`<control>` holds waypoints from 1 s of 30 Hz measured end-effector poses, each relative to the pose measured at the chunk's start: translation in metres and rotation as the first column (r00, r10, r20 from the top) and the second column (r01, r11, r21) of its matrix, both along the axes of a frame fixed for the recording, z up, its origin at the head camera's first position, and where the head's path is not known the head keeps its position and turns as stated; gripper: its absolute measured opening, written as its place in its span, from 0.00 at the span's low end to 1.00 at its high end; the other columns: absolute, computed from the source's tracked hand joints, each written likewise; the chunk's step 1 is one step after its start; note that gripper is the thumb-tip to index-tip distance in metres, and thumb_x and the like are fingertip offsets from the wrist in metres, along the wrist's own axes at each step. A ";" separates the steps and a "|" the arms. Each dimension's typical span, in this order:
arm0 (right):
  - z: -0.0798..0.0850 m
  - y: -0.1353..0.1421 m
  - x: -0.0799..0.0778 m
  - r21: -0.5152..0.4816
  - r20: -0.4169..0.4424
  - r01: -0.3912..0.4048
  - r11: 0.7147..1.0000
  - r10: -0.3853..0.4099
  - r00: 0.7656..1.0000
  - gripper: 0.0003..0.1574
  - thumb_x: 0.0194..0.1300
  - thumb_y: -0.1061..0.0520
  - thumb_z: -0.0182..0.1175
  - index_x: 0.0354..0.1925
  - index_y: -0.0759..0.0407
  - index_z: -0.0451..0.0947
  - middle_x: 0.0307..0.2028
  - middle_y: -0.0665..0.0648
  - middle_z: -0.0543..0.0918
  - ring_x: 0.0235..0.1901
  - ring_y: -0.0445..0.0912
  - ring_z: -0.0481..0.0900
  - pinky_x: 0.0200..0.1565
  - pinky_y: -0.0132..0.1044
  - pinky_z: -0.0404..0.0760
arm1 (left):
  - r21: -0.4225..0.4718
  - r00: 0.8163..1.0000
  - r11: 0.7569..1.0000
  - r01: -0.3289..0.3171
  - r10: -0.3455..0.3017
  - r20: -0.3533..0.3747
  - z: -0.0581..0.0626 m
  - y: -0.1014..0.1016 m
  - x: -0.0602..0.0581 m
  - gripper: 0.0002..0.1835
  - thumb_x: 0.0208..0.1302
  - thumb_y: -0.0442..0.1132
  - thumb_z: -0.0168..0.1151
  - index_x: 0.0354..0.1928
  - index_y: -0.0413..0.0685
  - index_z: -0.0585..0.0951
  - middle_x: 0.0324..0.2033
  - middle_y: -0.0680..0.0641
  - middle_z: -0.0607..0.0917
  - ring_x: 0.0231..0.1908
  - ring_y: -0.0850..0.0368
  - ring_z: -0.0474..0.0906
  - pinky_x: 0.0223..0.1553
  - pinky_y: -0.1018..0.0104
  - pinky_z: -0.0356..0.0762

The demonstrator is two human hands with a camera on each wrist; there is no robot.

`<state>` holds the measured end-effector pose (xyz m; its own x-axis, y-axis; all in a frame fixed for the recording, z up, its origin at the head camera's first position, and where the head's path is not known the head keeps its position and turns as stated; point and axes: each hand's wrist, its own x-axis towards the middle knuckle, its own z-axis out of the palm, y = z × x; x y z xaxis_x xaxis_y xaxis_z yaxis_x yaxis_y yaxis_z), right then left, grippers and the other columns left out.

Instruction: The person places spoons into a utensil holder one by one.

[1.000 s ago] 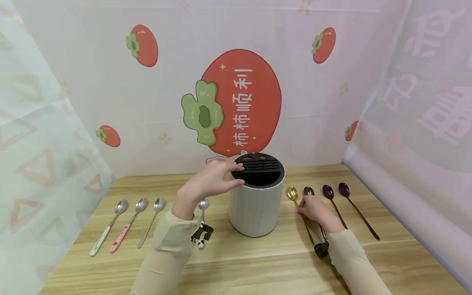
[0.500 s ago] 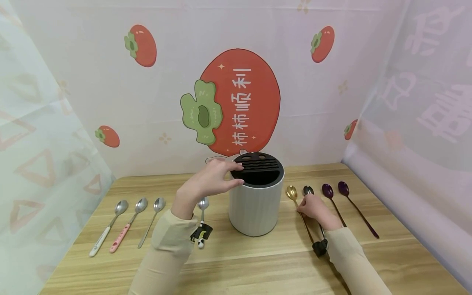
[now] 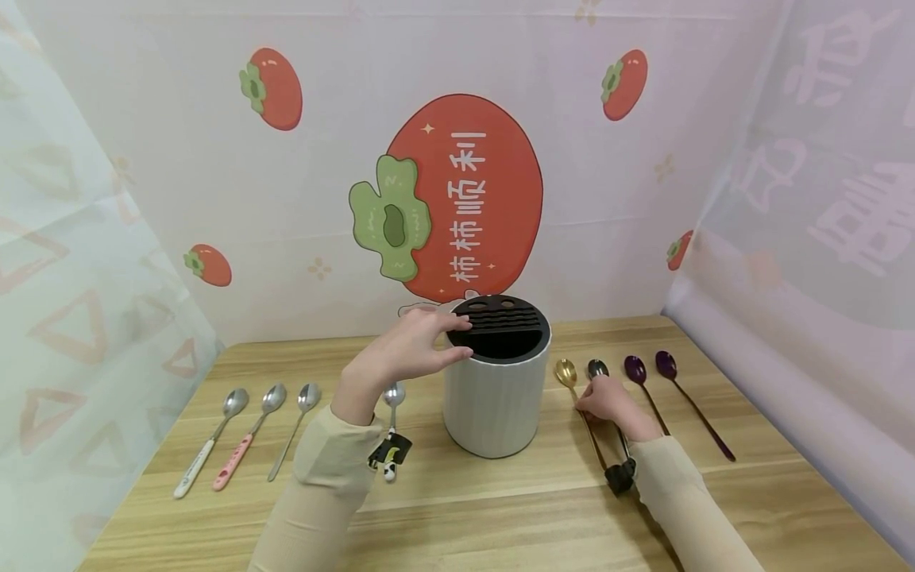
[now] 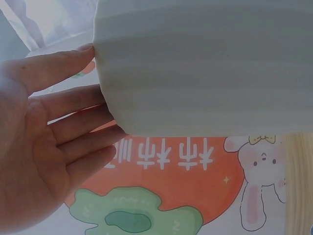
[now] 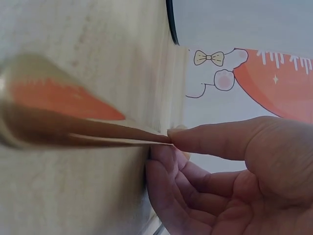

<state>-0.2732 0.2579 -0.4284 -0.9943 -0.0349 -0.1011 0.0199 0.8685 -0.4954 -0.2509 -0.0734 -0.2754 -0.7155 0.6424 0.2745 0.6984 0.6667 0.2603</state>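
Note:
A white ribbed utensil holder with a slotted black lid stands at mid-table. My left hand is at its upper left rim, fingers extended over the lid's edge. In the left wrist view, the thumb and fingertips touch the holder's white wall. To the right of the holder, my right hand pinches the handle of a gold spoon, which lies on the table. The right wrist view shows the gold handle between thumb and forefinger. A black spoon is partly hidden behind this hand.
Two purple spoons lie at the right. On the left are a white-handled spoon, a pink-handled spoon and a plain silver spoon. A cow-patterned spoon lies beside the left wrist. A patterned cloth hangs behind.

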 end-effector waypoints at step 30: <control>0.003 -0.001 -0.002 -0.079 0.024 -0.002 0.997 0.004 1.000 0.11 0.50 0.62 0.58 0.18 0.66 0.80 0.14 0.54 0.79 0.15 0.41 0.74 0.20 0.31 0.71 | -0.015 1.000 1.000 0.003 -0.003 -0.011 0.000 -0.001 0.000 0.21 0.57 0.53 0.56 0.50 0.52 0.77 0.52 0.55 0.77 0.50 0.59 0.72 0.56 0.56 0.58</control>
